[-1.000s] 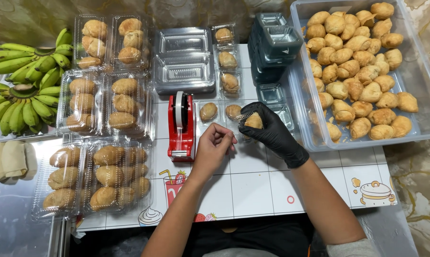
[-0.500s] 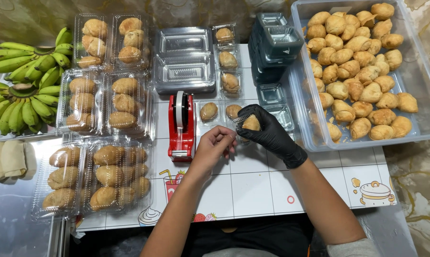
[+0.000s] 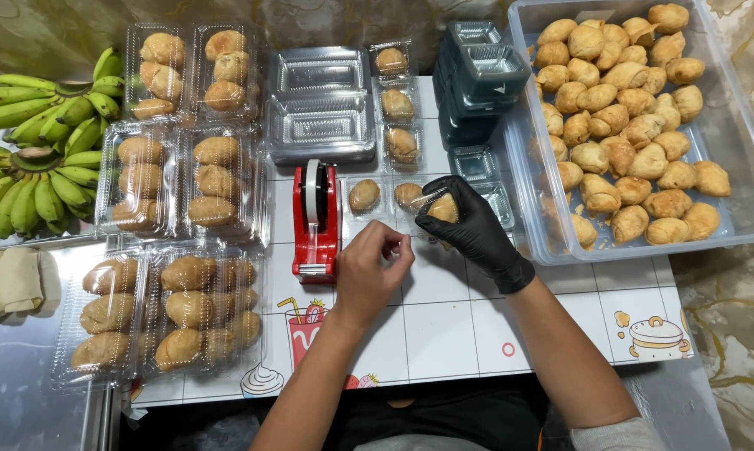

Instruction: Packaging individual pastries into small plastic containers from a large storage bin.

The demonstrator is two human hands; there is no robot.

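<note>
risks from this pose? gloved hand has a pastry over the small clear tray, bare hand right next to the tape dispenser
1. The right hand pinches a pastry above the small clear tray; the light tray could shift or tip as the pastry goes in.
2. The left hand is bare and close to the food; it might touch it.
3. The red tape dispenser sits right beside that hand; its cutting edge could snag a finger.
</note>
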